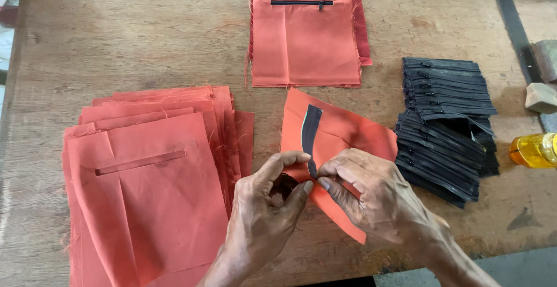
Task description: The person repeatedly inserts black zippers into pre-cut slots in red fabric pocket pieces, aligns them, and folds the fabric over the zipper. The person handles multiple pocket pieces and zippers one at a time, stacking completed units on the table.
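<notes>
Far centre on the wooden table (145,26), a finished orange pocket piece with black zipper (304,32). Left, a fanned stack of orange fabric pieces (151,188). Right, a pile of black zippers (447,124); far right, a yellow bottle (534,149).

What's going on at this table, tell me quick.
A person's left hand and right hand pinch a black zipper against an orange fabric piece on a wooden table. A stack of orange pieces with slit openings lies at left, a pile of black zippers at right. Farther back sits an orange piece with its zipper already fitted.
</notes>
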